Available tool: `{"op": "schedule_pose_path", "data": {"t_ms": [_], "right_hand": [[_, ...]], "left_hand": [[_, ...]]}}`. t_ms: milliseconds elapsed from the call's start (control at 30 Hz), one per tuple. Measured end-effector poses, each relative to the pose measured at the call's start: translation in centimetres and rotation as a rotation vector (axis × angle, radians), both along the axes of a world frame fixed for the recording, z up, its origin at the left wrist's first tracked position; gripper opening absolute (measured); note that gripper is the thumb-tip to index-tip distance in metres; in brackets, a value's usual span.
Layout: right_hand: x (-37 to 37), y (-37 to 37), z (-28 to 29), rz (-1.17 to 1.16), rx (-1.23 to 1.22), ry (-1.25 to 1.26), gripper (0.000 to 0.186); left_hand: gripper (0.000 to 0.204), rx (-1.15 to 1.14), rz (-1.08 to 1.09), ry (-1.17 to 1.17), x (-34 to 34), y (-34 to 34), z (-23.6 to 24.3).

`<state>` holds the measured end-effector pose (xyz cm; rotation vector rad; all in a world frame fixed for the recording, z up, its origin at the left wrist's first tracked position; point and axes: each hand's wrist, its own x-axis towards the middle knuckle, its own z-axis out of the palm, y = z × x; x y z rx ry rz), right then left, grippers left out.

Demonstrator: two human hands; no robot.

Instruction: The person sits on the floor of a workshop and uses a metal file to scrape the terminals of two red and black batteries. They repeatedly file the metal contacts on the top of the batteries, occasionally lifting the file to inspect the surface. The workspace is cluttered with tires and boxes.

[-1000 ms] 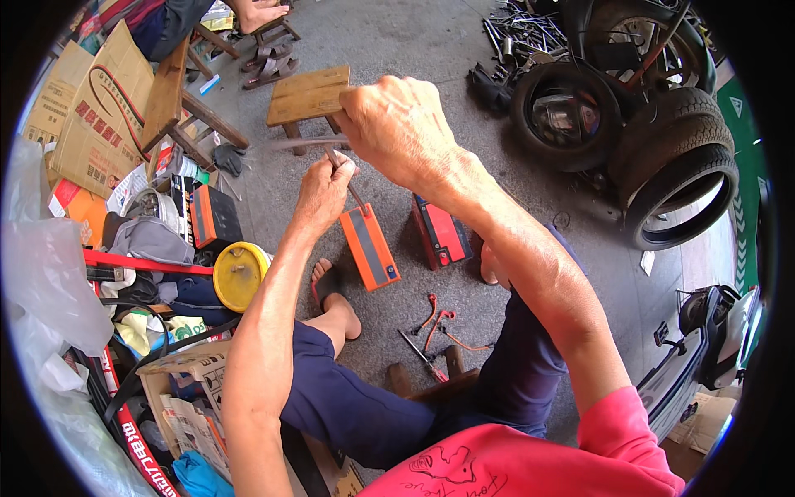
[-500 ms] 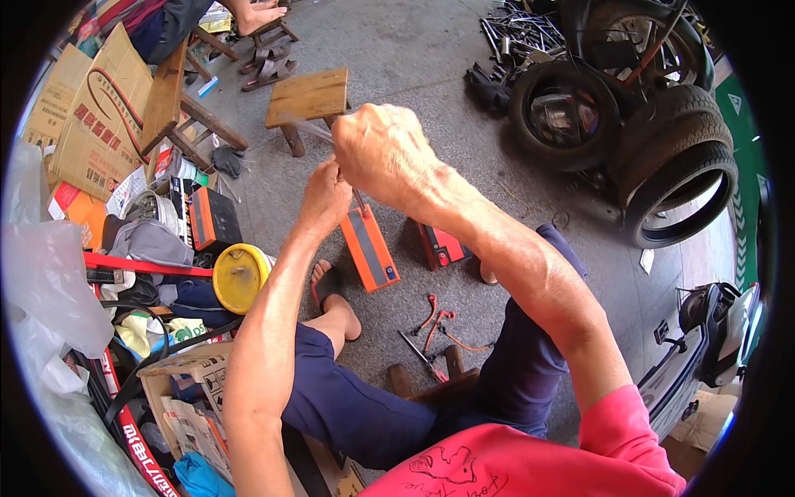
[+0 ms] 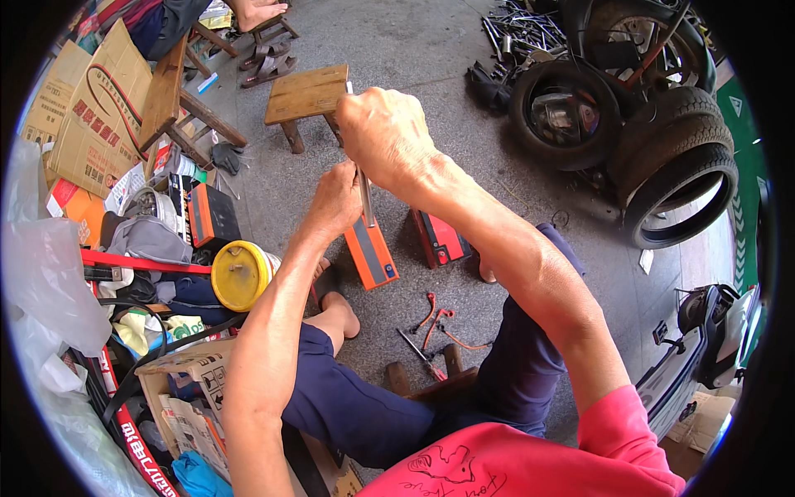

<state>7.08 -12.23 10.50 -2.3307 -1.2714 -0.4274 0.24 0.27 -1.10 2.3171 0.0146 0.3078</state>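
In front of me, above the ground, my right hand [image 3: 387,124] is closed in a fist around a bar-shaped metal tool [image 3: 365,195]. One end of the bar shows above the fist, the other points down toward an orange battery [image 3: 364,261] with a grey stripe. My left hand [image 3: 333,199] is closed against the same tool, just below and left of the right one; its fingertips are partly hidden. The far end of the orange battery is covered by the hands. To its right stands a red and black battery [image 3: 441,242].
Red leads [image 3: 431,311] and a screwdriver [image 3: 423,351] lie near my stool. A wooden stool [image 3: 308,93] stands ahead. Tyres [image 3: 683,199] and a pile of metal tools [image 3: 526,37] are at the right. Boxes, a yellow-lidded bucket [image 3: 240,275] and clutter line the left.
The metal tool's bar, blurred and pointing left before, has swung round to point away from and toward me. My right fist has turned and risen slightly; the left hand has shifted slightly.
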Motion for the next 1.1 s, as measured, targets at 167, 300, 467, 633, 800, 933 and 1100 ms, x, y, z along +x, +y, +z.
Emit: {"op": "schedule_pose_path", "data": {"t_ms": [167, 300, 467, 633, 800, 933, 1100], "right_hand": [[0.4, -0.4, 0.5, 0.084, 0.046, -0.123, 0.007], [2.1, -0.8, -1.1, 0.284, -0.093, -0.147, 0.004], [2.4, -0.7, -0.7, 0.333, -0.047, -0.203, 0.004], [2.6, -0.7, -0.7, 0.335, 0.011, -0.255, 0.007], [0.9, 0.3, -2.0, 0.051, 0.169, -0.061, 0.007], [-0.4, -1.6, -0.5, -0.016, 0.117, 0.312, 0.017], [0.8, -3.3, 1.6, -0.044, 0.165, 0.370, 0.018]], "left_hand": [[0.021, -0.041, 0.104, 0.047, 0.1, 0.1, 0.4], [0.021, -0.063, 0.083, 0.106, 0.2, -0.7, 1.9], [0.024, -0.039, 0.092, 0.124, -0.1, -0.2, 1.6], [0.025, -0.124, 0.161, 0.150, 0.2, -0.3, 1.1], [0.027, -0.115, 0.134, 0.016, 0.1, 0.8, -1.2], [0.018, 0.265, 0.032, -0.148, 0.2, -0.1, -0.7], [0.010, 0.200, 0.095, -0.189, 2.2, -3.3, 1.2]]}}
